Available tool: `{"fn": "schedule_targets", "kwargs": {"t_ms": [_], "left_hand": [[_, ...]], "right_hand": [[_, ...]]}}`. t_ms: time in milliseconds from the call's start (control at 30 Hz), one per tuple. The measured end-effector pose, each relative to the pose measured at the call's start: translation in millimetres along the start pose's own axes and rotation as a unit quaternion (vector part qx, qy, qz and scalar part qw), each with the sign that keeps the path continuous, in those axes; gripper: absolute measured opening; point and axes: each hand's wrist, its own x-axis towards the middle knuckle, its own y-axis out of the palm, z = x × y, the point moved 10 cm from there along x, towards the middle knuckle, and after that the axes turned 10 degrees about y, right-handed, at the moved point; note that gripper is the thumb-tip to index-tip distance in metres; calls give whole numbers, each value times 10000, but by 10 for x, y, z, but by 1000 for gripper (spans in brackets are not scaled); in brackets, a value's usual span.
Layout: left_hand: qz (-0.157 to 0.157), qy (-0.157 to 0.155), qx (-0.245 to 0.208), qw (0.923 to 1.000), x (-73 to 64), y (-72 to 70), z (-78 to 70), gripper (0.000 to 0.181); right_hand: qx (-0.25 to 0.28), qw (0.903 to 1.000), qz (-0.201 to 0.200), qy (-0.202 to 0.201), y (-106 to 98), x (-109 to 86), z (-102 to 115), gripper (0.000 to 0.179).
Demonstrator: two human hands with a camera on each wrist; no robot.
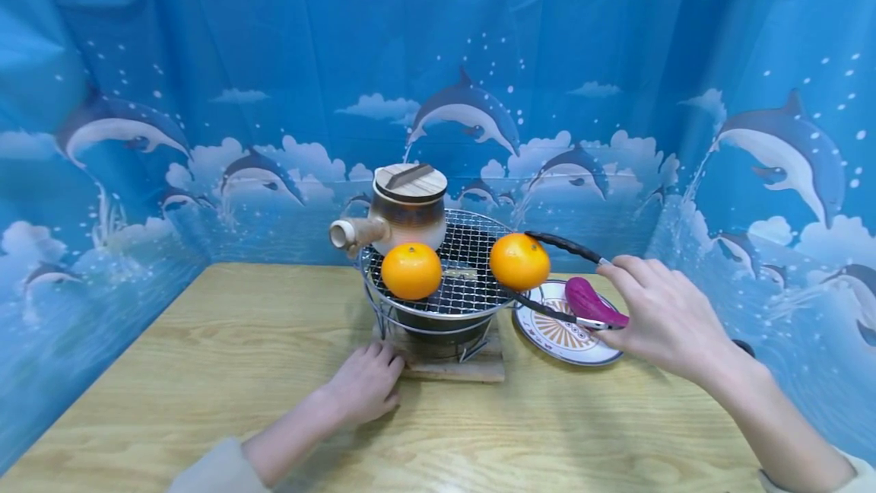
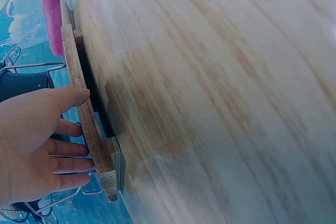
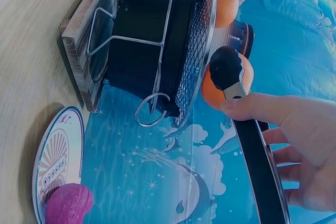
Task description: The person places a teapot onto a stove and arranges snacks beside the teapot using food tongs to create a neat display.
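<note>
My right hand [image 1: 674,318] grips black-and-metal tongs [image 3: 257,166], thumb on one arm and fingers on the other. The tong tips lie on either side of an orange [image 1: 519,262] at the right edge of the round wire grill [image 1: 471,249]. A second orange [image 1: 411,271] sits at the grill's front left, before a clay teapot [image 1: 408,211] with a wooden lid. My left hand [image 2: 39,145] rests against the wooden base board [image 1: 472,370] under the stove, its fingers extended in the left wrist view.
Right of the stove [image 3: 149,40] stands a patterned plate [image 1: 568,352] with a purple sweet potato-like piece [image 1: 588,301] on it, partly beneath the tongs in the head view. A blue dolphin curtain [image 1: 274,59] encloses the back and sides of the wooden table [image 1: 274,326].
</note>
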Motion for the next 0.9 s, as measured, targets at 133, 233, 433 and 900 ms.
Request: {"fn": "schedule_targets", "kwargs": {"t_ms": [133, 233, 433, 900], "left_hand": [[21, -6, -5, 10000, 0, 4, 0, 39], [8, -10, -18, 10000, 1, 9, 1, 39], [0, -29, -68, 10000, 6, 19, 8, 38], [-135, 47, 118, 9998, -3, -29, -20, 38]], "right_hand": [[47, 10000, 44, -7, -2, 5, 17, 75], [78, 10000, 45, -39, -8, 9, 39, 74], [98, 9999, 60, -80, -20, 20, 81, 74], [93, 9993, 116, -347, -42, 57, 224, 73]]}}
